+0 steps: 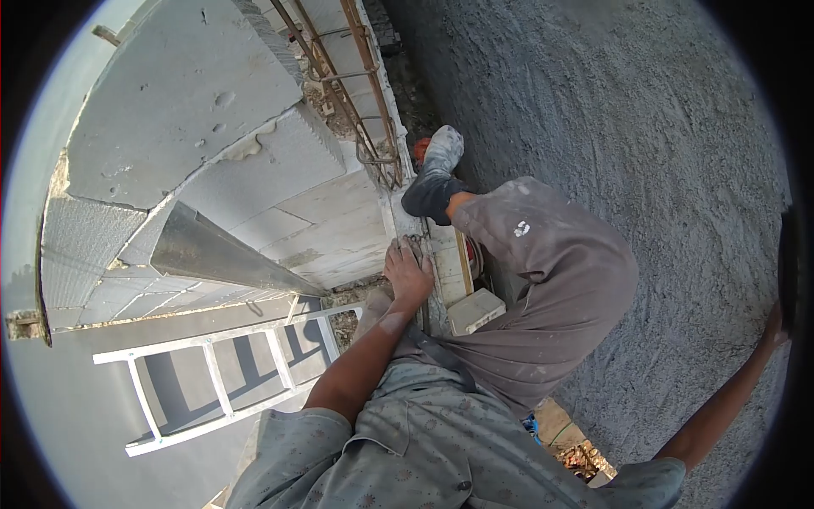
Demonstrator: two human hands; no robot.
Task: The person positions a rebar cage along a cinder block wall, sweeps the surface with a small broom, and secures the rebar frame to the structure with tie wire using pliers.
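Note:
My left hand (409, 270) rests on the narrow ledge of the block wall, palm down, with fingers stretched over the rough mortar. Just beyond it, my foot in a dirty white-and-dark sock (439, 165) stands on the same ledge. At the far right, my right hand (777, 329) is closed at the lower end of a long dark flat object (788, 263), cut off by the view's dark border. This object lies against the rough grey plastered wall (644, 110). The fingers of that hand are mostly hidden.
Bent rusty rebar (360, 85) rises from the wall beyond my foot. Large pale blocks (186, 102) and a dark metal beam (229, 250) are at left. A white ladder (216, 377) leans below them. A pale block (476, 312) lies beside my leg.

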